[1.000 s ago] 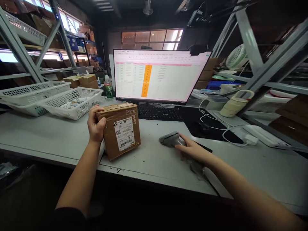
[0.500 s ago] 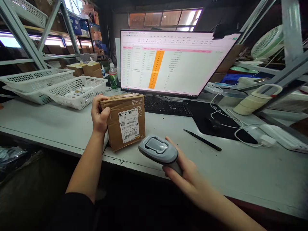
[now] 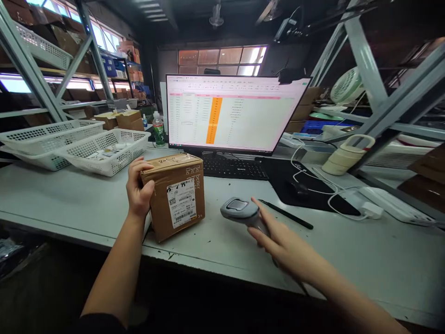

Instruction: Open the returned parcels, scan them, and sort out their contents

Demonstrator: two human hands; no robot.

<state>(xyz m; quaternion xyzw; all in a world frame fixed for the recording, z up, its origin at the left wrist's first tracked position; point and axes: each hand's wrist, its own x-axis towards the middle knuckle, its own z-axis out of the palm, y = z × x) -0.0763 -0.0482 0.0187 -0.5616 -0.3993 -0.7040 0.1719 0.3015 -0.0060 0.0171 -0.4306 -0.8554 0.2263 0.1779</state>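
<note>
There is one labelled box (image 3: 178, 198), one scanner (image 3: 240, 209), one monitor (image 3: 257, 123), one keyboard (image 3: 234, 168) and one mouse (image 3: 299, 189).

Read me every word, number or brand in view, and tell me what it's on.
"Be better": brown cardboard box, front face, upper right.
White rectangular paper label on the box: print too small and blurred.
Handwriting on box top: unclear.
Wide black-framed monitor: text too small.
Black rectangular keyboard, green-labelled plastic bottle: lettering too small.
</note>
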